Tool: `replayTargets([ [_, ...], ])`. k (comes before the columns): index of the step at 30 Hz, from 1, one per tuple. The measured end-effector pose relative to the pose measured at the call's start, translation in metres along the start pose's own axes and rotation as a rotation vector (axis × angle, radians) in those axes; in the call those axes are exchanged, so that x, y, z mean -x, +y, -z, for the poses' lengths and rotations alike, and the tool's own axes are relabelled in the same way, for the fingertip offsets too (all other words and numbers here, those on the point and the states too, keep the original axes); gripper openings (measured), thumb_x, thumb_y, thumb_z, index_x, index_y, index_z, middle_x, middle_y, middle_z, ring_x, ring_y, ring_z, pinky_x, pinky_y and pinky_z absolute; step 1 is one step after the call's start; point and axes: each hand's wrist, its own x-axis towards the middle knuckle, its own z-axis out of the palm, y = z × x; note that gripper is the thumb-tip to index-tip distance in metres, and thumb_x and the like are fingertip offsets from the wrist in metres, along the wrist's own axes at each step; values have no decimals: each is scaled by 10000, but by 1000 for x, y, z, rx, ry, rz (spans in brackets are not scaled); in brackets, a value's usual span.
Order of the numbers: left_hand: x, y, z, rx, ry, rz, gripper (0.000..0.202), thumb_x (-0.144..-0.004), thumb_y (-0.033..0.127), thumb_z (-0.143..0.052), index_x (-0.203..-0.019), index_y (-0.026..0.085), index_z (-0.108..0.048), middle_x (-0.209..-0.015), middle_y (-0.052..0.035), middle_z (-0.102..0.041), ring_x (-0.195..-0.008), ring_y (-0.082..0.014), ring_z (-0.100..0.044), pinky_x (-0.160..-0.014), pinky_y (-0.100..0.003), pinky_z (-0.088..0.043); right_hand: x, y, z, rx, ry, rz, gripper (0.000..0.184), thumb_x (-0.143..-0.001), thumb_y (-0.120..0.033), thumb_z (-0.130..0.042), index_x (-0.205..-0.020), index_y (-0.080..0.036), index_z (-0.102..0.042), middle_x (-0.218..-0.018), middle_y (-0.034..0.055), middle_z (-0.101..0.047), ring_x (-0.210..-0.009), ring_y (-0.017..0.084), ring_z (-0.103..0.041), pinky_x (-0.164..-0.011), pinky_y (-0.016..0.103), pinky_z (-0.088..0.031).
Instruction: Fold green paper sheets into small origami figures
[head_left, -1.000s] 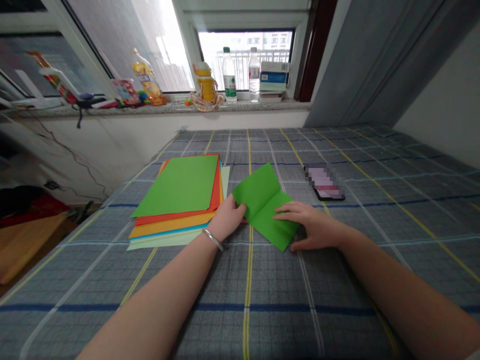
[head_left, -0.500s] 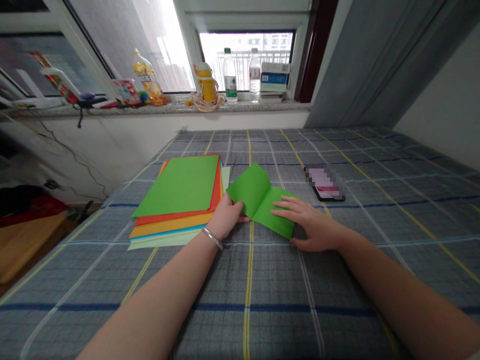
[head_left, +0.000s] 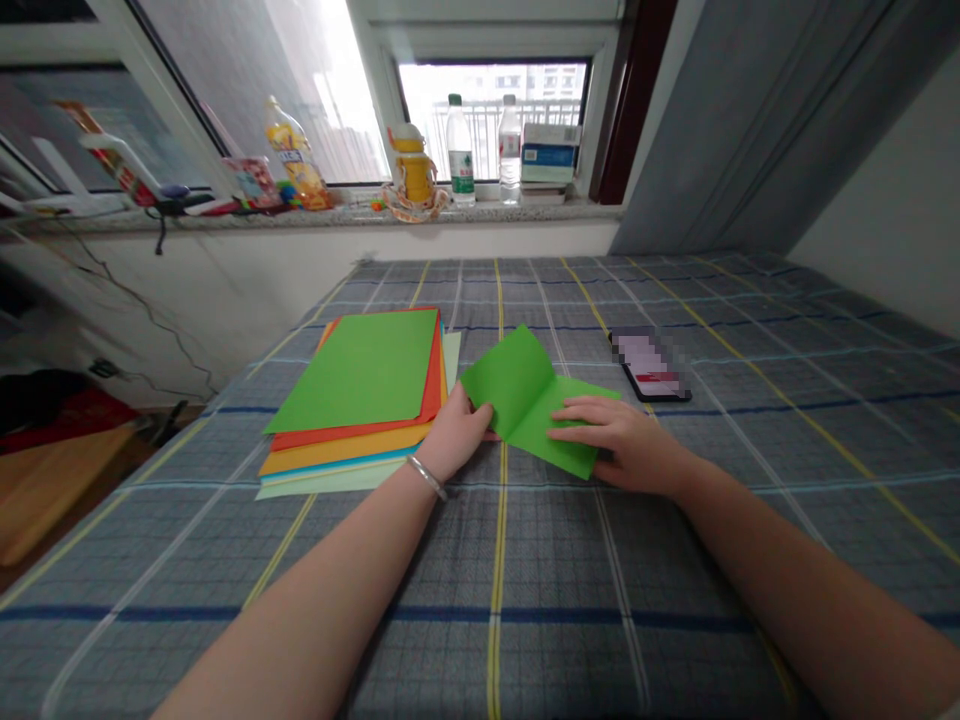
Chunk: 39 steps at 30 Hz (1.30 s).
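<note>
A small green sheet of paper with a crease down its middle stands half unfolded on the plaid cloth, its left half tilted up and its right half lying lower. My left hand, with a silver bangle at the wrist, pinches the left half by its lower left edge between thumb and fingers. On the right half rest the outstretched fingers of my right hand; its thumb is mostly hidden near the paper's lower right corner. Just left of my left hand lies a stack of coloured paper, green on top.
A phone with a blurred screen lies beyond my right hand. The plaid cloth covers the whole surface. Along the windowsill stand a yellow cup, several bottles and boxes. A wooden board is low at the left.
The green paper has shifted slightly right, and its right half lies a little farther right. My right hand has moved a little right with it; my left hand keeps its pinch.
</note>
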Motion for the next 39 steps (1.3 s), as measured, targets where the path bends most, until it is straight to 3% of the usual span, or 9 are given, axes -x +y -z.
replayTargets([
  [4, -2, -4, 0, -60, -23, -67, 361, -812, 185, -518, -1164, 154, -444, -1045, -81, -650, -775, -165, -660, -662, -299, -584, 0, 3, -4, -37, -38, 19, 499, -686, -98, -610, -1161, -241, -662, -1194, 65, -663, -1145, 238, -568, -1012, 432, -415],
  [9, -2, -6, 0, -97, -40, -95, 366, -777, 189, -523, -1139, 150, -484, -958, -55, -669, -794, -179, -654, -687, -293, -559, -1, 4, -6, -105, -37, 25, 333, -791, -168, -607, -1107, -240, -686, -1124, 55, -696, -1059, 205, -618, -953, 380, -460],
  [15, 4, 0, 2, -370, -92, -109, 246, -766, 244, -518, -983, 137, -566, -818, -34, -664, -719, -193, -651, -653, -296, -533, -2, 3, -5, -217, -24, 1, 219, -897, -242, -523, -1024, -230, -701, -1010, 37, -728, -984, 164, -642, -908, 309, -465],
  [19, 7, 5, 2, -479, -121, -112, 189, -778, 260, -501, -901, 143, -584, -768, -28, -665, -701, -187, -657, -637, -273, -515, -3, 4, -10, -184, -2, -207, 238, -912, -322, -493, -850, -205, -692, -834, 38, -709, -791, 170, -631, -713, 296, -451],
  [23, 7, 7, 2, -503, -168, -57, 172, -794, 255, -480, -885, 148, -580, -635, 1, -629, -550, -153, -631, -551, -241, -481, -11, 2, -19, -132, 82, -499, 355, -884, -402, -497, -603, -198, -570, -566, -14, -555, -550, 133, -494, -533, 273, -318],
  [29, 7, 7, 1, -618, -178, -28, 182, -794, 288, -512, -865, 143, -597, -623, -13, -635, -582, -165, -639, -528, -232, -452, -24, 1, -30, -127, 167, -638, 293, -864, -419, -506, -710, -191, -608, -674, 17, -615, -628, 156, -531, -580, 277, -337],
  [39, 9, 8, 1, -615, -219, -58, 185, -801, 332, -555, -855, 162, -599, -624, 2, -638, -573, -153, -626, -523, -222, -441, -32, -2, -37, 140, 85, -663, 297, -899, -420, -463, -815, -198, -640, -820, 56, -686, -740, 190, -602, -618, 291, -354],
])
